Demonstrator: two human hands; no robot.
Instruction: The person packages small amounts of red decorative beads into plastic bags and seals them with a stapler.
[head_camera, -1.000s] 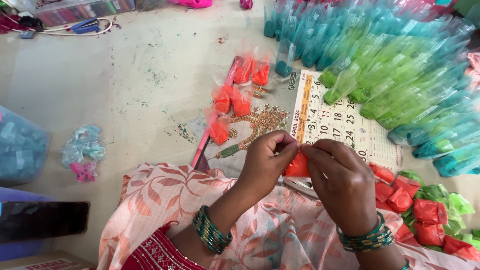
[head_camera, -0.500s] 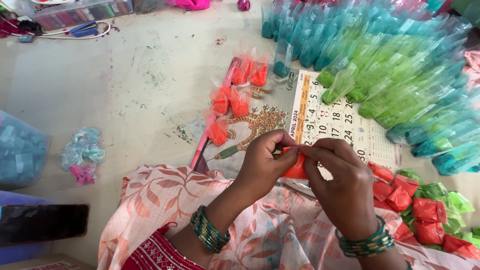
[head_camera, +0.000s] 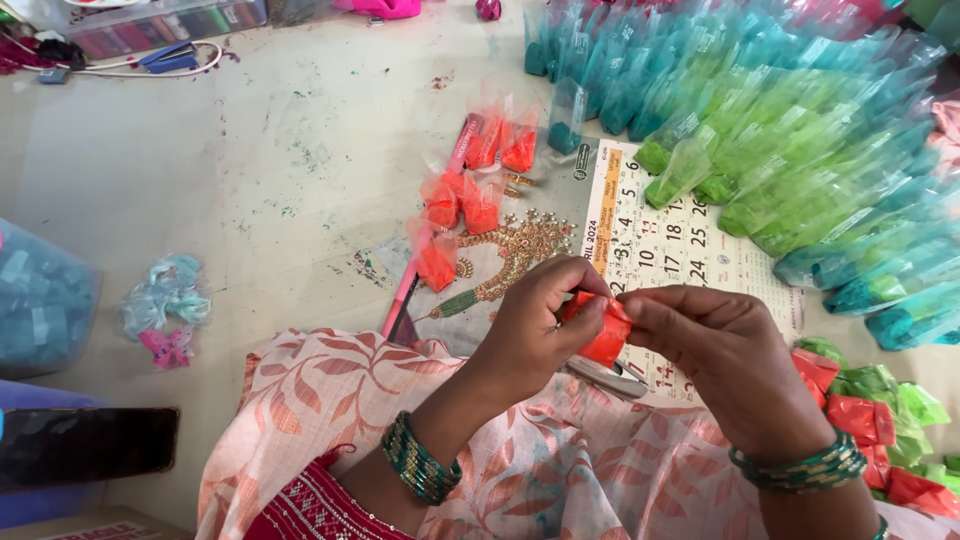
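Here, both the left hand (head_camera: 535, 325) and the right hand (head_camera: 725, 350) pinch one orange packet (head_camera: 605, 335) above the lap. Several orange packets (head_camera: 470, 185) already lie on the floor by the calendar (head_camera: 690, 250); how many remain is unclear.

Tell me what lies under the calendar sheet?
The calendar lies on the pale table; green packets overlap its top edge. Whatever is beneath the sheet is hidden.

The orange packet (head_camera: 606, 335) pinched between the left hand (head_camera: 535, 330) and right hand (head_camera: 725, 365) is thin, glossy, crinkled plastic film. The jewellery piece (head_camera: 515, 255) looks like shiny gold metal with beads. The calendar sheet (head_camera: 670, 250) is smooth matt paper on a rough, stained matt floor (head_camera: 230, 180).
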